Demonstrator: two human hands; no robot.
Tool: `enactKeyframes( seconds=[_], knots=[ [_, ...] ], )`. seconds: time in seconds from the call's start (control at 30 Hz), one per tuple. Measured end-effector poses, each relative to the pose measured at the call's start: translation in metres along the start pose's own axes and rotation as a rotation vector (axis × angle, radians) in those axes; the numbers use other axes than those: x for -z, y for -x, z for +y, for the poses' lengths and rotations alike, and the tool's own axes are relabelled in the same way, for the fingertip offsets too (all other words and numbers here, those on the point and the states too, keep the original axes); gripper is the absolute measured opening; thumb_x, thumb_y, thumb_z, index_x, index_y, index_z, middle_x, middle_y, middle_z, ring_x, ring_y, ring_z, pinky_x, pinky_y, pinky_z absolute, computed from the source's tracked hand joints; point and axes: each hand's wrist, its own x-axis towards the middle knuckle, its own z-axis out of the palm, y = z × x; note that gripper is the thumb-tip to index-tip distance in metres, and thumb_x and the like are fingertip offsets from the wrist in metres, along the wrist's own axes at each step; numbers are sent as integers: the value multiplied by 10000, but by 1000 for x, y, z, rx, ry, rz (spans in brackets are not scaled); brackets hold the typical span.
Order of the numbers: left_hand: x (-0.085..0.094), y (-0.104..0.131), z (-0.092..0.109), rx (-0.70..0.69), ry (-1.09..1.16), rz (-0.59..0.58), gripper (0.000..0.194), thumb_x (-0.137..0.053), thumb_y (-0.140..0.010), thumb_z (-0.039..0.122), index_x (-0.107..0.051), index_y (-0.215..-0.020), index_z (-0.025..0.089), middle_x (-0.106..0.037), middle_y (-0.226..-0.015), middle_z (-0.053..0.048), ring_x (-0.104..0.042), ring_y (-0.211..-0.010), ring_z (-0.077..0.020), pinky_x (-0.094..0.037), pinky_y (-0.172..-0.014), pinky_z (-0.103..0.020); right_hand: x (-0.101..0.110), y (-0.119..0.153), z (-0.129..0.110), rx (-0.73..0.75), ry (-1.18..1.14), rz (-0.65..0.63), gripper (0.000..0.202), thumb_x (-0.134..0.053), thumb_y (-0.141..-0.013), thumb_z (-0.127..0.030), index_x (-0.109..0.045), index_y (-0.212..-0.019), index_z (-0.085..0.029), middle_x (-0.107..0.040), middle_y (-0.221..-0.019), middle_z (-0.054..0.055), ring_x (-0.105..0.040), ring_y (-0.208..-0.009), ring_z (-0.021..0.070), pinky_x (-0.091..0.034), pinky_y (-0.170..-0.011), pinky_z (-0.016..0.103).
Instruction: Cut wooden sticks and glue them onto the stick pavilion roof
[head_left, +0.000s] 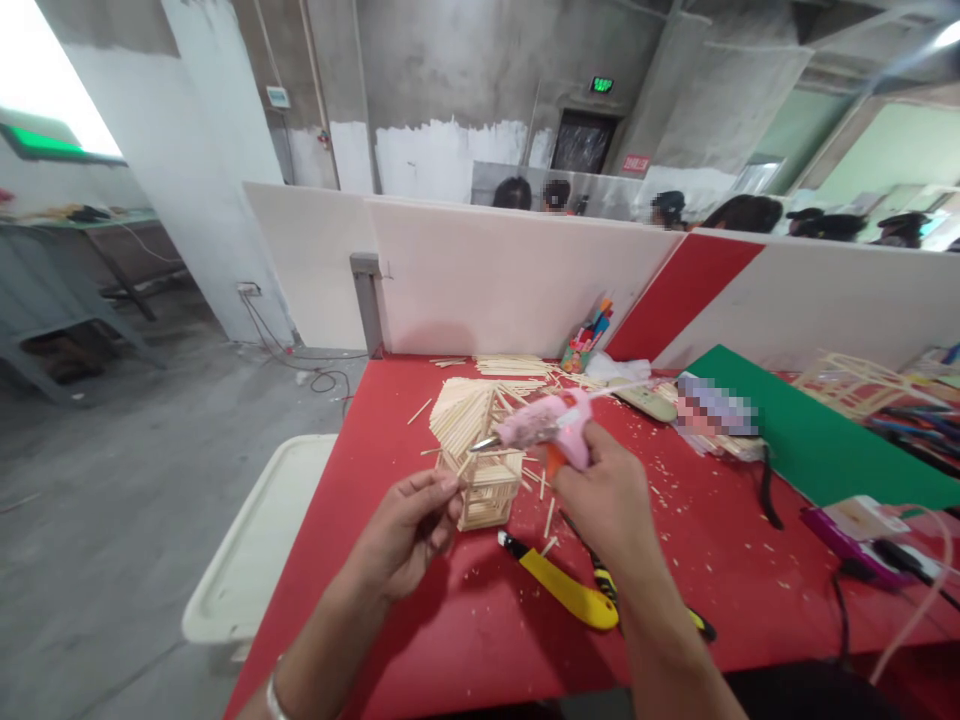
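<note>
My right hand [604, 490] is wrapped round the handle of a pink glue gun [544, 420], its metal tip pointing left. Just under the tip, my left hand [412, 525] pinches a thin wooden stick [466, 466] between thumb and fingers. Beside those fingertips a small house-like frame of wooden sticks [491, 495] stands on the red table [360, 440]. Behind it lies a fan-shaped panel of sticks [457, 410]. A yellow-handled cutter [566, 585] rests in front of the frame, between my forearms.
Loose sticks [514, 366] and a pen cup [581, 345] are at the back edge. On the right are a green board [817, 440], a purple power strip [855, 545] and cords. A white plastic stool [262, 540] stands left. People's heads show beyond the partition [517, 285].
</note>
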Motion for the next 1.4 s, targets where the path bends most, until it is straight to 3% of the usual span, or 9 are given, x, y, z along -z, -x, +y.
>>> enactKeyframes(
  seconds=[0.1, 0.33, 0.43, 0.53, 0.63, 0.8, 0.93, 1.07, 1.4],
  knots=[
    [-3, 15, -27, 71, 14, -66, 233, -811, -606, 293, -671, -680, 122, -608, -495, 0, -397, -293, -12, -258, -307, -119, 25, 2, 65, -140, 353, 130, 181, -524, -719, -247, -611, -864, -180, -621, -647, 46, -514, -565, 174, -314, -531, 261],
    [-27, 13, -96, 236, 65, -33, 244, -825, -582, 273, -664, -666, 110, -574, -509, 19, -355, -328, 0, -232, -326, -124, 49, 18, 183, -430, 606, -56, 273, -515, -813, -282, -665, -928, -85, -681, -800, 152, -626, -755, 239, -405, -628, 281],
    [-36, 10, -107, 248, 54, 25, 263, -832, -560, 272, -660, -674, 108, -559, -513, 29, -356, -339, -2, -208, -326, -123, 44, 31, 180, -398, 641, 28, 389, -475, -850, -284, -591, -1152, -66, -621, -1108, 213, -580, -1002, 291, -415, -781, 344],
    [-43, 10, -111, 201, 30, 97, 294, -838, -539, 291, -659, -683, 107, -544, -505, 41, -350, -339, -5, -212, -325, -129, 30, 51, 156, -104, 564, 80, 441, -430, -891, -365, -538, -1236, -113, -544, -1259, 180, -497, -1132, 296, -381, -903, 400],
    [-50, 12, -114, 145, -1, 141, 300, -838, -535, 295, -649, -668, 104, -550, -513, 36, -360, -353, -10, -238, -335, -134, 6, 73, 128, 238, 380, -237, 506, -485, -871, -457, -511, -1280, -160, -603, -1182, 131, -522, -1082, 251, -392, -921, 380],
    [-58, 15, -117, 91, -48, 162, 306, -844, -523, 286, -635, -664, 112, -577, -555, 23, -377, -377, -19, -274, -349, -142, -13, 89, 113, 213, 450, -302, 488, -543, -846, -448, -564, -1229, -148, -593, -1192, 156, -493, -1107, 308, -378, -921, 439],
    [-61, 14, -122, 87, -81, 154, 285, -826, -562, 296, -631, -657, 111, -576, -561, 21, -367, -378, -15, -260, -346, -139, 10, 86, 136, 52, 541, -220, 566, -540, -836, -472, -512, -1291, -136, -532, -1286, 182, -461, -1159, 335, -334, -949, 467],
    [-67, 10, -129, 97, -66, 123, 272, -817, -574, 280, -621, -667, 117, -581, -571, 19, -372, -380, -17, -256, -348, -139, 36, 84, 154, -51, 561, -447, 872, -710, -626, -557, -454, -1342, -130, -439, -1376, 219, -407, -1223, 388, -327, -951, 505],
    [-79, 8, -128, 63, -51, 172, 347, -855, -517, 310, -677, -738, 109, -590, -588, 14, -365, -398, -15, -263, -358, -137, 55, 73, 176, -172, 177, -414, 601, -556, -593, -161, -545, -1191, -102, -605, -1027, 127, -581, -936, 244, -444, -802, 314]
  ],
)
